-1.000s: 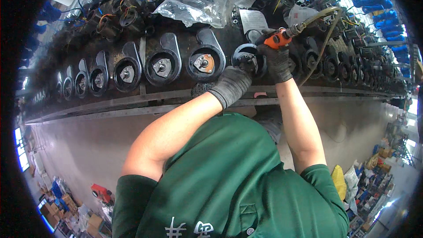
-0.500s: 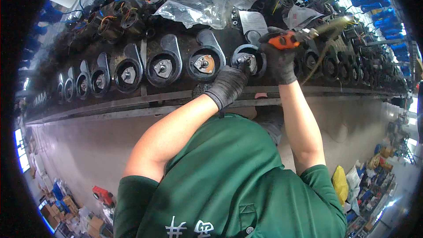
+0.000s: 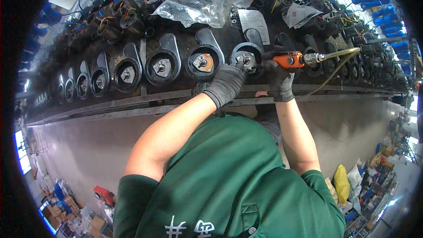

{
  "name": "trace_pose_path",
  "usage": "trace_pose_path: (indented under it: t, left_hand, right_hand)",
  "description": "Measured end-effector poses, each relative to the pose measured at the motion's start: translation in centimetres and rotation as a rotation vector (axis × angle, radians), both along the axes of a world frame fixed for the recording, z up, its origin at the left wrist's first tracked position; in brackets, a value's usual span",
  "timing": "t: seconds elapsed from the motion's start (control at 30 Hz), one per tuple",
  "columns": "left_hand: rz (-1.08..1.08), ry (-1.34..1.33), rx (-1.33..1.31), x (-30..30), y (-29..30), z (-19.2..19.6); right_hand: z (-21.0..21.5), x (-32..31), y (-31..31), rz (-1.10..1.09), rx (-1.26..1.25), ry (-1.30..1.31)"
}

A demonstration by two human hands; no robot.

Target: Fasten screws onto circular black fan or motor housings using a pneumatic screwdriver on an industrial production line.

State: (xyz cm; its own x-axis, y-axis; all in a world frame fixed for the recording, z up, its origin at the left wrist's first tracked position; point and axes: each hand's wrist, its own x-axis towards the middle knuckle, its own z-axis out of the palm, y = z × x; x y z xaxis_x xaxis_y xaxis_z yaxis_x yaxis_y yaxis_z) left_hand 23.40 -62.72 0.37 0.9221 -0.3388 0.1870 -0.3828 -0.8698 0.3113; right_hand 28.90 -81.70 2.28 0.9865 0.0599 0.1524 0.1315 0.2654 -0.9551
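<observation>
A row of black, round blower housings with raised spouts runs along the bench. In the nearest one, a blower housing (image 3: 259, 71), a grey metal plate (image 3: 246, 58) with a central shaft shows. At its lower left rim is my left hand (image 3: 225, 84), in a dark glove, fingers curled together against the housing and the plate's edge. Just right of that housing my right hand (image 3: 281, 79), also gloved, grips an orange air tool (image 3: 288, 60). The tool lies roughly level, its front end toward the housing and partly hidden. A metal coupling (image 3: 313, 57) joins it to a yellowish hose (image 3: 343, 53).
To the left stands a housing with an orange-brown plate (image 3: 204, 62). Behind lie a clear plastic bag (image 3: 194, 4), a printed sheet (image 3: 254, 24) and several black motor cans with coloured wires (image 3: 108, 28). A metal rail (image 3: 176, 99) edges the bench in front of me.
My right hand has come down and nearer to me with the air tool, which has turned from slanting up to level. My left hand has barely moved.
</observation>
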Motion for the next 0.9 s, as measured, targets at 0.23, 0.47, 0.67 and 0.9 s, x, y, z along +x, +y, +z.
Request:
trace_pose_path:
  t: [0.23,0.47,0.67,0.9]
  left_hand:
    - [0.056,0.192,0.095,0.4,-0.2,-0.5]
    - [0.003,0.084,0.011,0.4,-0.1,-0.8]
    - [0.007,0.129,0.058,0.2,0.0,0.3]
    - [-0.003,0.056,0.105,0.1,0.1,0.1]
  right_hand:
    - [0.2,-0.1,0.7,0.048,0.014,-0.007]
    - [-0.8,0.1,0.3,0.035,-0.100,-0.029]
    - [0.3,-0.5,1.0,-0.012,-0.099,-0.044]
    - [-0.1,-0.7,1.0,-0.012,0.007,0.043]
